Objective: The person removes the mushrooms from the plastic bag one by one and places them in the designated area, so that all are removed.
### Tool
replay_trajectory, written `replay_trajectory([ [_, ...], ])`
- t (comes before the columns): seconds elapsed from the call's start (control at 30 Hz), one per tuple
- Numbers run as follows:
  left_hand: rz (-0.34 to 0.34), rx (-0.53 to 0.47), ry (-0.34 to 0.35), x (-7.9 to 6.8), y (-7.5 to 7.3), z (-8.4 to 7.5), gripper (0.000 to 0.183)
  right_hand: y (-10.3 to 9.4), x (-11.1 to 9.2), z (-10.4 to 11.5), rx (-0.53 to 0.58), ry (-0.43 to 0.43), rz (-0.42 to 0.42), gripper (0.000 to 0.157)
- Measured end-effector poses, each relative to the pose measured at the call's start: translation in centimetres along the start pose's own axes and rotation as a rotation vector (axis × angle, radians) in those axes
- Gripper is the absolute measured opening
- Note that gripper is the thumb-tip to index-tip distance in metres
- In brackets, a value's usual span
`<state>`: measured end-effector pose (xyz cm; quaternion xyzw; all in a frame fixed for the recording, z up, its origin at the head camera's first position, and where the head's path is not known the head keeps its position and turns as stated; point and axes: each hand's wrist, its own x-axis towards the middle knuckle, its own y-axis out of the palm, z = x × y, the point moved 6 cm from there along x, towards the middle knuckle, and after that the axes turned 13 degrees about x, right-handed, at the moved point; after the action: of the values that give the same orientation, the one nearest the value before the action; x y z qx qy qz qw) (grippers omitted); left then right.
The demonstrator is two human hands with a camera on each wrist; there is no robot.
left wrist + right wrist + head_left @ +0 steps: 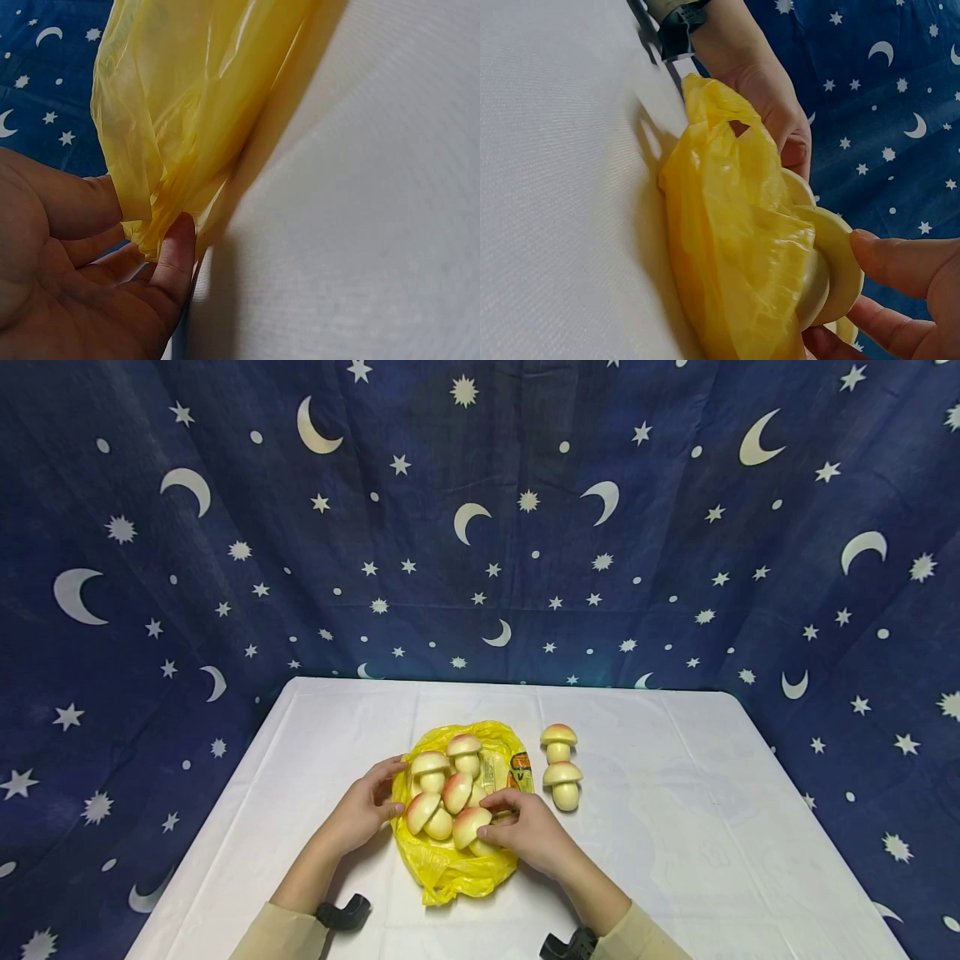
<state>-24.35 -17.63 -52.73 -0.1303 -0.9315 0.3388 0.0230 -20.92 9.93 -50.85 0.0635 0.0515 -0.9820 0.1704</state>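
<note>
A yellow plastic bag (450,883) lies spread on the table with several toy mushrooms (430,763) in its opening, cream with reddish caps. At the bag's left edge is my left hand (358,814), and in the left wrist view its thumb and fingers (175,251) pinch the gathered yellow film. My right hand (534,833) comes in from the right over the bag. Its thumb and fingers grip the cap of the nearest toy mushroom (468,828). In the right wrist view, yellow film hides part of this mushroom (841,262).
Two more toy mushrooms (562,783) stand on the white-covered table (675,827), one behind the other, just right of the bag. A dark blue cloth (420,568) with moons and stars hangs behind the table. Black wrist bands (345,913) are on both forearms.
</note>
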Motion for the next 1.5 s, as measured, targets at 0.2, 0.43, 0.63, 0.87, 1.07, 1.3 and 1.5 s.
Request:
replay_trajectory([
  [0.2, 0.000, 0.006, 0.001, 0.0, 0.0, 0.0, 0.065, -0.3, -0.1, 0.4, 0.037, 0.006, -0.014, 0.042],
  [0.43, 0.003, 0.000, -0.002, 0.0, 0.0, -0.1, 0.065, -1.0, -0.3, 1.1, 0.042, 0.001, -0.031, 0.043],
  [0.63, 0.005, 0.003, -0.008, -0.1, 0.0, -0.3, 0.065, -1.8, -0.4, 1.4, 0.079, 0.021, -0.063, 0.043],
  [0.87, 0.003, 0.007, -0.004, -0.1, 0.0, -0.3, 0.065, -2.8, -0.7, 1.6, 0.109, 0.024, -0.092, 0.045],
  [1.07, 0.006, 0.006, -0.005, 0.0, 0.1, -0.2, 0.066, -3.5, -0.9, 1.4, 0.133, 0.021, -0.098, 0.045],
  [1.3, 0.007, -0.006, -0.011, 0.0, 0.1, -0.2, 0.066, -4.4, -1.4, 1.4, 0.138, 0.009, -0.094, 0.046],
  [1.5, 0.006, -0.004, -0.006, 0.0, 0.1, -0.3, 0.066, -5.2, -1.8, 1.3, 0.151, 0.012, -0.110, 0.047],
])
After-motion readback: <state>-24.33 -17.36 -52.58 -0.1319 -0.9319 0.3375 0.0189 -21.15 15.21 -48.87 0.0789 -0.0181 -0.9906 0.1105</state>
